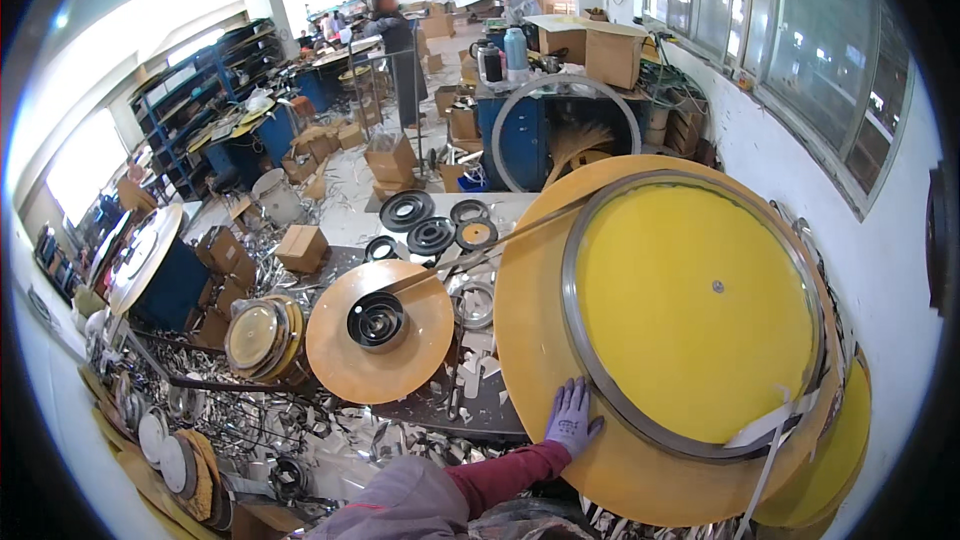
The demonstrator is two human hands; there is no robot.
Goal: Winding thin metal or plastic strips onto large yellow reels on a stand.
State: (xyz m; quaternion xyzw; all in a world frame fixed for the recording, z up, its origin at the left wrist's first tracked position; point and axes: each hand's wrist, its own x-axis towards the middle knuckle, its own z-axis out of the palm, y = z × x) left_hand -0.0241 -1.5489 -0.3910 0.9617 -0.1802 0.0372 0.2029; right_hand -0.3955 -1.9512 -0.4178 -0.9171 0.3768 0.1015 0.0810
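Note:
My left hand (571,421), in a pale purple glove, lies flat with its fingers stretched out on the rim of a large tan disc (535,330). Just beside its fingertips runs a grey band (577,325), wound round the edge of a yellow disc (690,290) on top. From that band a narrow strip (490,242) stretches left to a dark coil (377,321) at the middle of a smaller tan disc (425,365). A loose pale strip (770,425) hangs over the yellow disc's near right edge. My right hand is out of view.
Several dark coils (406,210) lie beyond the smaller disc, near a cardboard box (302,248). Metal scraps (350,450) cover the floor. A big grey hoop (497,135) leans on a blue cabinet (520,125). Farther off stands a person (400,50). Windows line the right wall.

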